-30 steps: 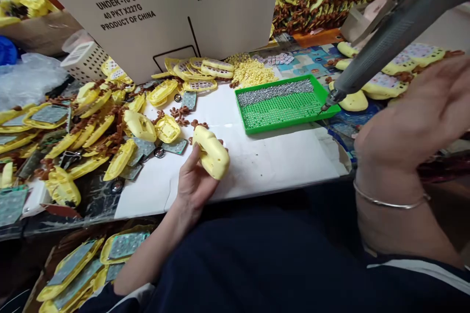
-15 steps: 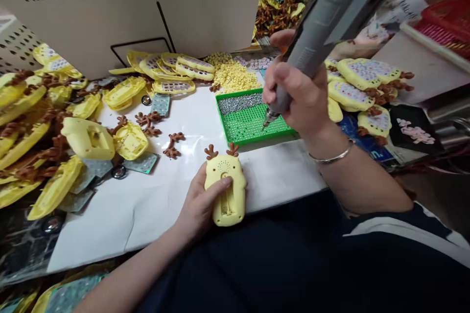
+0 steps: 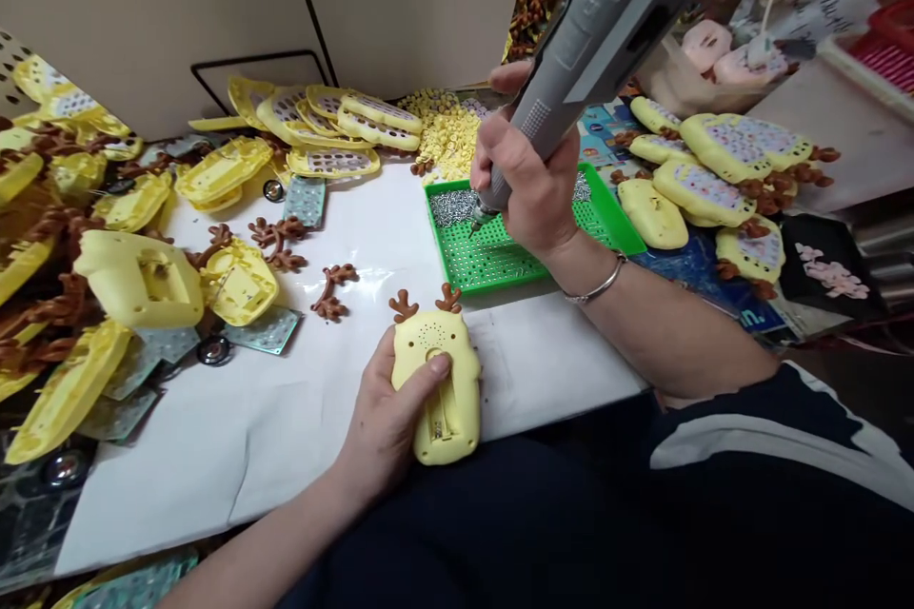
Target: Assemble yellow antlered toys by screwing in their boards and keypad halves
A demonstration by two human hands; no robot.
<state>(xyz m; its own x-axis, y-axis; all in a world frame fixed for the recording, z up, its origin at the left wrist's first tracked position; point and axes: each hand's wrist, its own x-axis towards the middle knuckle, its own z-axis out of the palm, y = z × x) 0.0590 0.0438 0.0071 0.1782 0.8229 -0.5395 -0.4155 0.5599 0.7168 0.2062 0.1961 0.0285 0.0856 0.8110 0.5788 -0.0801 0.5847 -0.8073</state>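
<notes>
My left hand [image 3: 389, 419] grips a yellow deer-shaped toy shell [image 3: 435, 385] with two brown antlers, lying back side up at the near edge of the white table [image 3: 286, 419]. The thumb rests across its middle. My right hand [image 3: 528, 186] is wrapped round a grey electric screwdriver [image 3: 606, 9], held slanting. Its tip sits over the green screw tray [image 3: 500, 257], close to the pile of small silver screws [image 3: 449, 206] at the tray's far side.
Yellow shells [image 3: 139, 278], grey circuit boards [image 3: 268, 328] and loose brown antlers [image 3: 332, 290] crowd the left. A big cardboard box [image 3: 286, 0] stands behind. Finished toys [image 3: 728, 162] lie at the right, small yellow parts [image 3: 449, 128] beyond the tray.
My right hand has brought the screwdriver in from the far right and down over the green tray. My left hand turned the toy back side up and set it flat near the table edge.
</notes>
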